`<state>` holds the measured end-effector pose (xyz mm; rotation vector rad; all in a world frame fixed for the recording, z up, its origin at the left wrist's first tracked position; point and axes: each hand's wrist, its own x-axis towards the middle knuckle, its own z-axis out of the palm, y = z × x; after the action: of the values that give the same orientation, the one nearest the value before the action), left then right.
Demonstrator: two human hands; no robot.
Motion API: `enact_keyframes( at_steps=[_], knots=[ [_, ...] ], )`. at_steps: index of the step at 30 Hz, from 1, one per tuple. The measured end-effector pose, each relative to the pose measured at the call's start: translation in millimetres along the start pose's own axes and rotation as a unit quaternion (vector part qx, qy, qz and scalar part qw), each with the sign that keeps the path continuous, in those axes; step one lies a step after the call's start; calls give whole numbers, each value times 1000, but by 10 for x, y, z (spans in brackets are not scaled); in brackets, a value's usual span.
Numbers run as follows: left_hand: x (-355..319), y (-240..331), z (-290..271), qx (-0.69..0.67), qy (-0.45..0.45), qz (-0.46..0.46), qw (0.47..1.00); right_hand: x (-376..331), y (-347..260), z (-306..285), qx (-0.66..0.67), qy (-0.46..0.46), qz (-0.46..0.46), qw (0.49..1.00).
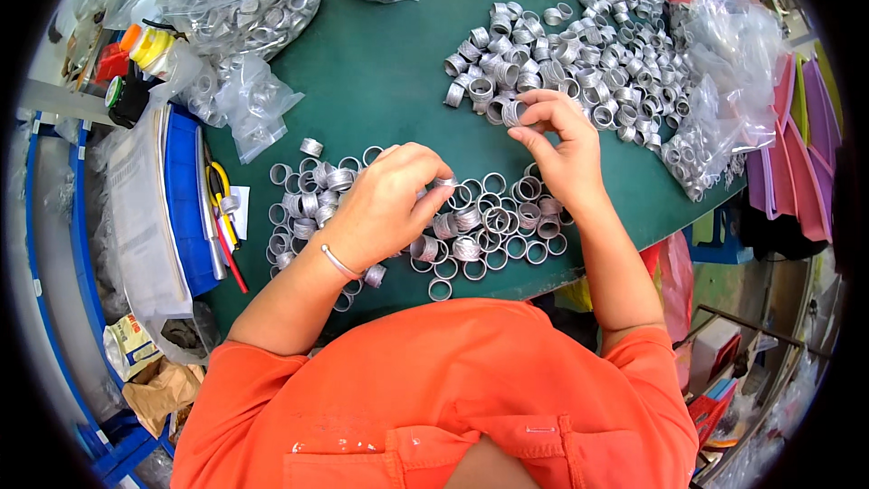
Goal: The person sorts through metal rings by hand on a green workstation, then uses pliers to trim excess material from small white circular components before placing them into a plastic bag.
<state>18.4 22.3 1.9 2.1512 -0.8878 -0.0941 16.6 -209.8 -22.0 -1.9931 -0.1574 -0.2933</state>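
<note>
My left hand (389,201), a thin bangle on its wrist, is closed over the middle of the table, with a small grey metal ring (441,183) between thumb and forefinger. Further right and farther away, my right hand (563,143) pinches another metal ring (512,113) at the near edge of a big loose heap of rings (579,63). Nearer to me, a group of rings (493,222) lies below and between both hands, many standing on end with their openings up. To the left of my left hand lies another group (312,190), partly hidden by that hand and forearm.
Clear plastic bags of rings (244,0) crowd the far left of the green table (380,63); more plastic bags (729,63) lie at the right. A blue bin (186,199) with papers, yellow-handled pliers (217,186) and a red pen (233,263) stand along the left edge.
</note>
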Motion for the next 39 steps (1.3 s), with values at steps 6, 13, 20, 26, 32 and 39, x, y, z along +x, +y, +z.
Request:
enact_keyframes(
  at_steps=[6,13,20,26,32,39],
  knots=[
    [37,39,54,-22,13,2,1000,-160,-8,50,399,-19,80,913],
    [38,67,66,-60,38,-18,997,-268,-166,13,539,-70,184,819],
    [34,168,75,-150,48,10,987,-298,-391,114,382,-253,304,835],
    [-101,-76,46,25,-16,65,997,108,-114,258,-229,11,-151,962],
    [-165,-105,138,9,-12,53,998,376,108,287,-331,-19,-223,917],
    [-84,-8,57,-42,22,7,999,6,6,137,248,-65,5,966]
  ],
)
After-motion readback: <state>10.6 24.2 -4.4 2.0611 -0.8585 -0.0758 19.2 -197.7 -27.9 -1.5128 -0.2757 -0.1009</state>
